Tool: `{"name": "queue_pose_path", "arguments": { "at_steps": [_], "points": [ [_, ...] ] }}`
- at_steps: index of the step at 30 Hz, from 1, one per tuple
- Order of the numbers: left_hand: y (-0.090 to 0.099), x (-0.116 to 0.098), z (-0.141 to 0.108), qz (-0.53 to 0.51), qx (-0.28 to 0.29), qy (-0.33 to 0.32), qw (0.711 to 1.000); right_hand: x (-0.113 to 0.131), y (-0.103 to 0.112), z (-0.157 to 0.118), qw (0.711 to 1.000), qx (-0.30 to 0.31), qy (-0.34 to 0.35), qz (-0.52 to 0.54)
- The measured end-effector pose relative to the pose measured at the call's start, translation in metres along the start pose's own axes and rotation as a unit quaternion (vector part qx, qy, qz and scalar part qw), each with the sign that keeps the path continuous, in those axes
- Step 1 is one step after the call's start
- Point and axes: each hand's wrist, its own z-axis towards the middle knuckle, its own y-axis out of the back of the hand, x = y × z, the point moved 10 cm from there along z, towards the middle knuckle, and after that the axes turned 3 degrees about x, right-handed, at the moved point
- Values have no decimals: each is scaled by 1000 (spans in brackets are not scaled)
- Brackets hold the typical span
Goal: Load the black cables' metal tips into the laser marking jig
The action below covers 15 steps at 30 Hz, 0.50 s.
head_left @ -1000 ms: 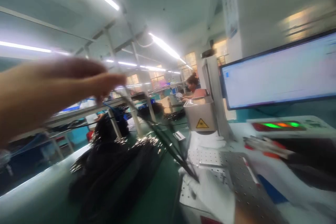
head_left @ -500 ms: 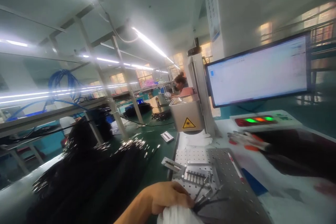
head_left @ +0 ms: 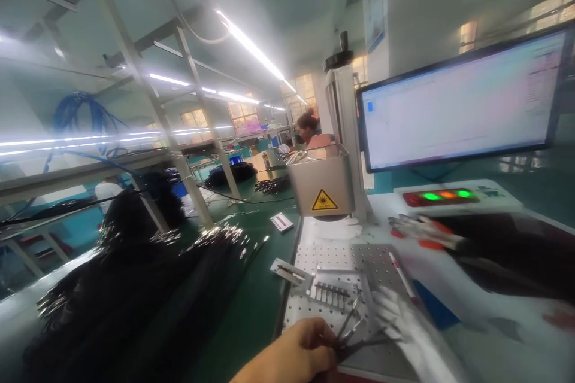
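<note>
Stretching past a perforated metal plate (head_left: 381,263), the green bench (head_left: 256,305) meets distant workstations.

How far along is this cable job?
No finished pieces can be told apart. In hand: the left hand pinches a few black cables over the perforated plate, by the slotted holder. Left: a big heap of cables waits on the green bench.

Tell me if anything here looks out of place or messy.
Mostly the big heap of black cables sprawled loosely over the green bench, metal tips pointing every way. The left hand grips a few cable ends over the perforated plate. Nothing looks spilled or broken.
</note>
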Motion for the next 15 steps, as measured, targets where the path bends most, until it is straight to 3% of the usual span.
{"name": "queue_pose_path", "arguments": {
  "at_steps": [5, 10, 15],
  "points": [
    [-9, 0, 6, -28, 17, 15, 999, -16, -12, 6, 998, 22, -44, 36],
    [-19, -4, 12, -38, 33, 21, 999, -10, -15, 6, 997, 6, -54, 60],
    [-24, -10, 14, -3, 37, -24, 999, -4, -10, 8, 997, -20, -40, 62]
  ]
}}
